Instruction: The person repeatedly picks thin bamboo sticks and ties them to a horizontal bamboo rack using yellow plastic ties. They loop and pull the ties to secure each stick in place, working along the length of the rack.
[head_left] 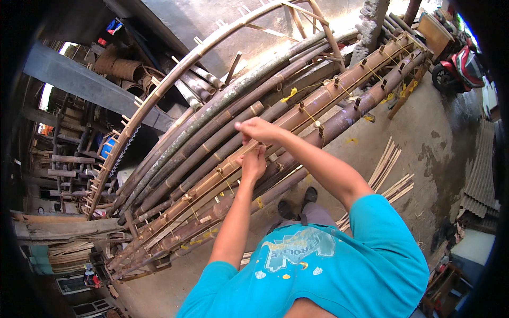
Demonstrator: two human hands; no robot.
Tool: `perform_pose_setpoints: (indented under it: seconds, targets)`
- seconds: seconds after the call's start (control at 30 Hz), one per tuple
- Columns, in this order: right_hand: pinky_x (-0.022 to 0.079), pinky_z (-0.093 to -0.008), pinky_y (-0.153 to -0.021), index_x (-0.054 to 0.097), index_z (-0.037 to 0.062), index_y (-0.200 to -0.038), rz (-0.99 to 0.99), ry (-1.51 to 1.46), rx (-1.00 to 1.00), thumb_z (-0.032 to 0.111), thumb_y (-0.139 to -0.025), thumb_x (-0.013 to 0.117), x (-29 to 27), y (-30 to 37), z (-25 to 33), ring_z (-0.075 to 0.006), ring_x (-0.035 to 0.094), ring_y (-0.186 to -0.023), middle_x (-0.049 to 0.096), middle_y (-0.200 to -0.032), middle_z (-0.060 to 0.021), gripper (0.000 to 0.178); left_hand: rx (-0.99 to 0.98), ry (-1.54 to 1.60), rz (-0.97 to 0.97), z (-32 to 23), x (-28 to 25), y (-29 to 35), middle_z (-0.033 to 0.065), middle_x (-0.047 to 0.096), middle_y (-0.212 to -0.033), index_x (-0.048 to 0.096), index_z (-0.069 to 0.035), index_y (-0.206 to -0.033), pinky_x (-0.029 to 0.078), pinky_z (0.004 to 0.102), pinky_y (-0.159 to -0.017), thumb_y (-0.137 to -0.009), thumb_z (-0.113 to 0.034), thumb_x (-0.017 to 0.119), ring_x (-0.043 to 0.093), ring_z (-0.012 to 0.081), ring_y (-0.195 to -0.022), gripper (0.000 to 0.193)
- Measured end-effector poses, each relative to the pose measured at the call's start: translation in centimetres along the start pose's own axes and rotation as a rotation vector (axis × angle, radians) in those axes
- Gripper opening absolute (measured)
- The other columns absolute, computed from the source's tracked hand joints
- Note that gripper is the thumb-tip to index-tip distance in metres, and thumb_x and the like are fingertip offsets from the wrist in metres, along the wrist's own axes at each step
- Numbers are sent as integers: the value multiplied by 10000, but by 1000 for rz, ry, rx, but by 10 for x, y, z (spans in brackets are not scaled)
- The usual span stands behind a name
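Observation:
My right hand [260,130] is closed just above the near bamboo frame, its thumb side toward the far poles. Whatever it grips, if anything, is too small to make out. Directly below it, my left hand [252,163] is closed at the side of a long split bamboo pole [313,108], and its fingertips are partly hidden. Beside that pole runs a darker bamboo pole [339,121]. Short wooden pegs [357,103] stand up from both poles, and thin yellow ties [347,91] cross between them.
Beyond the frame lie several thick bamboo poles [212,140], with a curved bamboo ladder [139,114] over them. Thin bamboo strips [386,167] lie on the concrete floor [424,153] to the right. A red motorbike [466,69] stands at the far right.

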State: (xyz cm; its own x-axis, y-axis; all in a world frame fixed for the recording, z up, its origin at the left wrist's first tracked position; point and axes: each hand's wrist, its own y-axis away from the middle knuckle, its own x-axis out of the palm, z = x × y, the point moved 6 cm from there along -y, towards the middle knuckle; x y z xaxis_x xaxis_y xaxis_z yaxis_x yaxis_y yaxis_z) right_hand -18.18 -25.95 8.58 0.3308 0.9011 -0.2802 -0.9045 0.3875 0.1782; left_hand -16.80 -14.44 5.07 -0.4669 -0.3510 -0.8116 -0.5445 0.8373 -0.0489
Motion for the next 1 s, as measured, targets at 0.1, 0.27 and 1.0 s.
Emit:
perform_pose_setpoints:
  seconds: [0.1, 0.27, 1.0]
  targets:
    - [490, -363, -746, 656, -35, -864, 382, -237, -111, 392, -984, 471, 4, 103, 69, -230, 642, -842, 675, -855, -137, 481, -93, -42, -7, 27, 0, 8, 155, 695, -843, 684, -134, -1024, 269, 475, -893, -994, -343, 434, 632, 331, -832, 328]
    - [485, -464, -652, 660, 9, -761, 305, 106, -163, 368, -963, 504, 62, 145, -75, -350, 641, -675, 624, -694, -220, 441, -13, -11, -120, -12, -8, 3, 135, 686, -769, 681, -102, -931, 342, 469, -903, -992, -335, 447, 651, 319, -784, 336]
    - [454, -327, -898, 579, 51, -1150, -408, -1666, 633, 373, -983, 475, 249, 161, -44, -171, 594, -898, 631, -998, -81, 378, 69, -108, 10, 129, -101, 108, 207, 678, -1022, 607, -94, -1121, 384, 469, -883, -919, -256, 549, 643, 360, -984, 266]
